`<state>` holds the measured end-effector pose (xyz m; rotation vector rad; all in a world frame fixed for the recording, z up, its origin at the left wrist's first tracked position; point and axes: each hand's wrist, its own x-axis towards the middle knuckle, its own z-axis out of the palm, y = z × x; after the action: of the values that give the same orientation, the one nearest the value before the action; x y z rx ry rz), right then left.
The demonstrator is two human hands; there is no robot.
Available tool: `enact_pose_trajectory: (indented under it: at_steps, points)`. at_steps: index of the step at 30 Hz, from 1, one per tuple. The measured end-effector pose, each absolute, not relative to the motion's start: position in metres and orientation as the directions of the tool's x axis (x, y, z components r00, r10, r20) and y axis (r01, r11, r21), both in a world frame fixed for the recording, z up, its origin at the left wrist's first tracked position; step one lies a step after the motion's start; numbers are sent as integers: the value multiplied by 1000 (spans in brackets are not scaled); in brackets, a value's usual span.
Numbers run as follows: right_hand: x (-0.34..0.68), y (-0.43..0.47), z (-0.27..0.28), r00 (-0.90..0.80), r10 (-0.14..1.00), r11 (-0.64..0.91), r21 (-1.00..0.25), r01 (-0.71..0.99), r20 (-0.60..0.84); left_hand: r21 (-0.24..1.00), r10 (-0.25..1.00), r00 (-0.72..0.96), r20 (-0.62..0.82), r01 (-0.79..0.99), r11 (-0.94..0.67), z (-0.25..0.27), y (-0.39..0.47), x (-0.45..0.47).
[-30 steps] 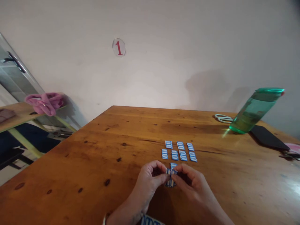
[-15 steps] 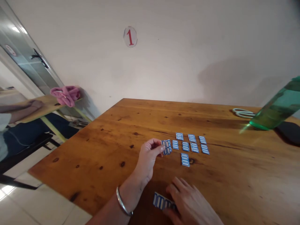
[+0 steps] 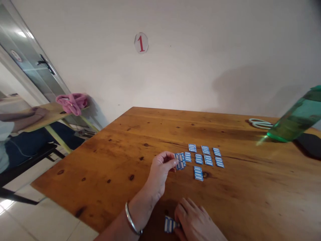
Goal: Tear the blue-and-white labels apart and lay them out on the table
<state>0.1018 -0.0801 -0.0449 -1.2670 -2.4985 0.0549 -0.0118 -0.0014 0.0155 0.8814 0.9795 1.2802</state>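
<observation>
My left hand [image 3: 158,174], with a silver bangle at the wrist, pinches a small piece of blue-bordered label sticker sheet [image 3: 179,163] between thumb and fingers. That piece is held above the table, and another blue-and-white piece shows just behind its right edge. Close to me, my right hand [image 3: 197,219] has its fingers curled over the right end of a strip of labels [image 3: 169,224]. The thumb and that end of the strip are partly hidden. Beyond both hands, several cut label pieces [image 3: 198,159] lie in loose rows, with one piece [image 3: 198,173] nearer to me.
The wooden table [image 3: 120,150] meets a white wall. At the right stand a green bottle [image 3: 296,115], a coiled white cable [image 3: 260,123] and a dark flat object [image 3: 309,145]. On the left, a person's arms rest on another table beside a pink cloth [image 3: 72,103].
My right hand has shifted slightly left over the strip, so less of the strip shows. The left hand's label piece is a little lower and farther right. The view has tilted slightly.
</observation>
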Motion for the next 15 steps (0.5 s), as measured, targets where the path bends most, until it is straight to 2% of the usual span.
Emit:
enact_pose_trajectory:
  at_steps: [3,6,8,10,12,15]
  points:
    - [105,-81,-35,-580,773,633,-246,734,256,932,995,34,-94,-349,100,14,-1,-12]
    - [109,-74,-22,-525,834,525,-530,666,167,924,994,40,-97,-369,105,14,-1,-13]
    - [114,-66,-12,-411,904,357,-731,581,115,905,994,37,-104,-410,110,15,-1,-14]
    - [123,-55,-1,-254,966,167,-869,466,50,874,993,24,-114,-473,112,16,-2,-15]
    - [134,-44,7,-152,987,84,-954,288,41,839,993,17,-118,-533,109,18,-3,-15]
    - [148,-34,12,15,1000,5,-999,53,5,813,992,75,-102,-568,127,19,-8,-12]
